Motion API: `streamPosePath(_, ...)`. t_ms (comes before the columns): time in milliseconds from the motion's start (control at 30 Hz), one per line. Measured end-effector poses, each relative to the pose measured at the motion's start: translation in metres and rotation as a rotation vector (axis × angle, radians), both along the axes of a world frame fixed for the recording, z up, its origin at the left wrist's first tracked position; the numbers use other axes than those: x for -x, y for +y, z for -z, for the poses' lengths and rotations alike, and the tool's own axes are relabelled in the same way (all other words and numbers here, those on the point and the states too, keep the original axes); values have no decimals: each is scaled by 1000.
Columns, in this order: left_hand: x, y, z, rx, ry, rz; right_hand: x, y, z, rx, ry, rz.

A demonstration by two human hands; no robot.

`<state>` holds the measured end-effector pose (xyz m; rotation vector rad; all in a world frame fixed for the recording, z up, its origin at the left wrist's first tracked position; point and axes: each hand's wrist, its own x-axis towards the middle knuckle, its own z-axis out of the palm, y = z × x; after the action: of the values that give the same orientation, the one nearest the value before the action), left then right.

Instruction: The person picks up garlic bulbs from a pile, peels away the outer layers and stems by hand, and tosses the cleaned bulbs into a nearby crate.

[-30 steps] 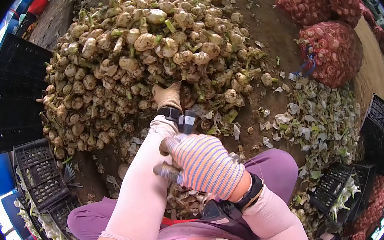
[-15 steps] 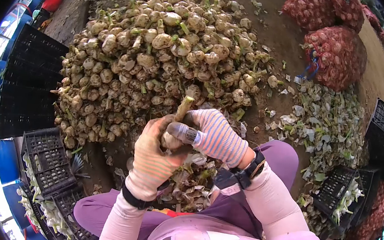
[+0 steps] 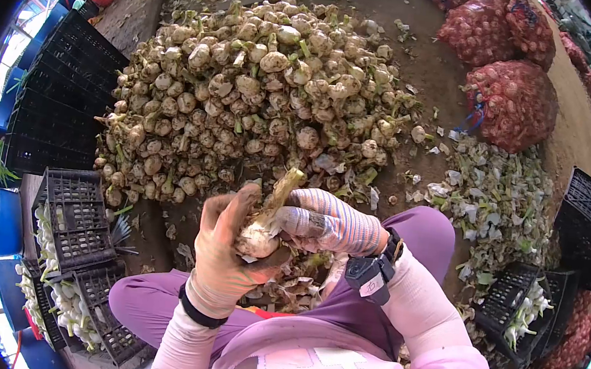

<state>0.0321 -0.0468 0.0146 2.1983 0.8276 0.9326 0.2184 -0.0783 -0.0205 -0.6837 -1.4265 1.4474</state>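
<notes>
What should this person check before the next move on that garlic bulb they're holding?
1. Garlic bulb cupped firmly in the left hand: ok.
2. Right hand touching the bulb: ok.
3. Stalk clear of the big pile: ok.
4. Any blade or tool at the right fingertips: cannot tell.
5. Black crate within reach on the left: ok, likely.
6. Both gloves in place: ok.

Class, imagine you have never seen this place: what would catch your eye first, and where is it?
First, the huge heap of bulbs filling the ground ahead. Next, in the foreground, the gloved left hand cups one bulb while the striped-gloved right hand works at it. At upper right lie red mesh sacks.
</notes>
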Motion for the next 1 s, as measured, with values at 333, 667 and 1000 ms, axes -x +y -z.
streamPosePath(333, 4, -7, 0, 122, -165, 85, 1, -9, -33, 326, 85, -132)
streamPosePath(667, -8, -17, -6, 730, -579, -53, 9, -10, -33, 404, 294, -21)
streamPosePath(1000, -6, -12, 9, -249, 30, -200, 18, -3, -38, 476, 223, 193)
